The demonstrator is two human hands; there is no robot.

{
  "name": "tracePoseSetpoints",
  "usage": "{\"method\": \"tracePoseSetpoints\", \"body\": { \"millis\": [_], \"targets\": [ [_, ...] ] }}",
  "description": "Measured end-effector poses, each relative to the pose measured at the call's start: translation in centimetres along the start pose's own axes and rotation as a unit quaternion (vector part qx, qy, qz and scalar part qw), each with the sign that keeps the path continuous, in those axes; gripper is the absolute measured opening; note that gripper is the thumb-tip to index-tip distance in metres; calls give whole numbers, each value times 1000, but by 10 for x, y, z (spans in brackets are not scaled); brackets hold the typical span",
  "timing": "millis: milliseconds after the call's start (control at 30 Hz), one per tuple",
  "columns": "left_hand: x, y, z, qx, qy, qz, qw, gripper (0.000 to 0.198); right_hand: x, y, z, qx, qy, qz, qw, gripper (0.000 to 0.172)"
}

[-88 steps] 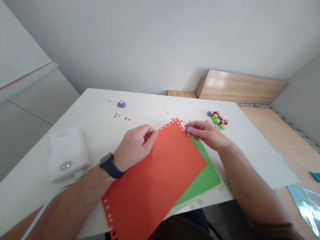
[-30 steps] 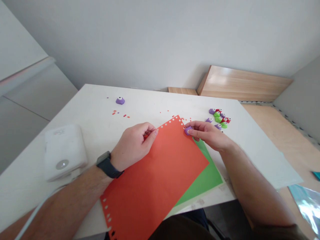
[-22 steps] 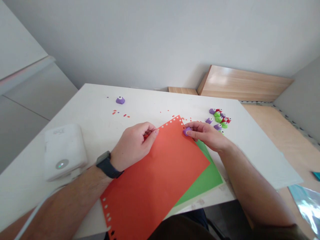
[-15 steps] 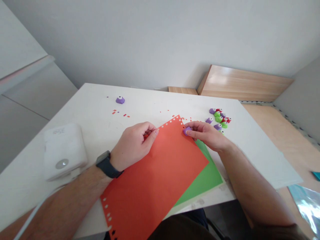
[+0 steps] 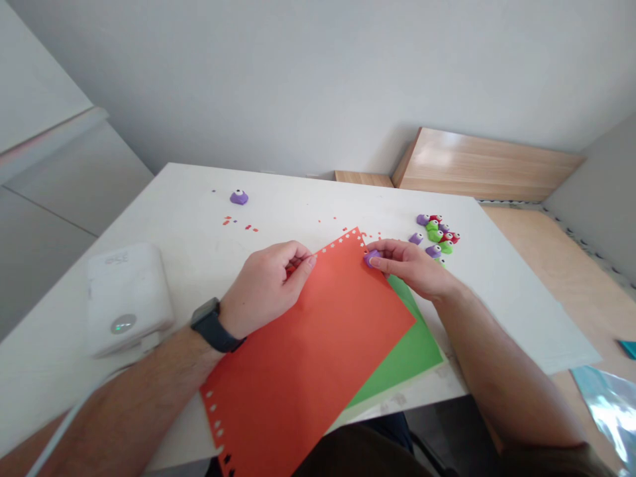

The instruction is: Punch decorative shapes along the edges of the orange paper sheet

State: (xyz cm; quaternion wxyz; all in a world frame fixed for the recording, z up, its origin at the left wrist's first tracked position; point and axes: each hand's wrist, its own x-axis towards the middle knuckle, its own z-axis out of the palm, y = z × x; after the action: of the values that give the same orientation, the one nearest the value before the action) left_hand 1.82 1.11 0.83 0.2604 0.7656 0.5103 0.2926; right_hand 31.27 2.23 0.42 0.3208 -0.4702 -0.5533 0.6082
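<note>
A red paper sheet lies slanted on the white table, over a green sheet. Small star holes run along its top edge and lower left edge. My left hand, with a dark watch on the wrist, pinches the sheet's upper left edge. My right hand pinches a small purple paper punch on the sheet's right edge near the top corner.
A cluster of purple, green and red punches lies beyond my right hand. One purple punch sits alone at the far left, with red paper bits near it. A white box device with a cable sits at the left.
The right hand and purple punch have crept a little down the sheet's right edge. The left hand keeps its pinch. The view has shifted slightly.
</note>
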Motion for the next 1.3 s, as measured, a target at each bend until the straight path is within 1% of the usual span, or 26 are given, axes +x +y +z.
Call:
{"method": "tracePoseSetpoints", "body": {
  "millis": [333, 567, 800, 1300],
  "targets": [
    [0, -1, 0, 2, -7, -2, 1000, 23, 4, 4, -2, -14, 0, 11, 1000, 34],
    [0, 0, 0, 2, -9, -2, 1000, 23, 1, 1, -1, -14, 0, 17, 1000, 36],
    [0, 0, 0, -1, -8, 1, 1000, 22, 2, 2, 0, -3, 0, 14, 1000, 36],
    [0, 2, -1, 5, -12, -5, 1000, 25, 3, 3, 0, -23, 5, 17, 1000, 37]
  ]
}}
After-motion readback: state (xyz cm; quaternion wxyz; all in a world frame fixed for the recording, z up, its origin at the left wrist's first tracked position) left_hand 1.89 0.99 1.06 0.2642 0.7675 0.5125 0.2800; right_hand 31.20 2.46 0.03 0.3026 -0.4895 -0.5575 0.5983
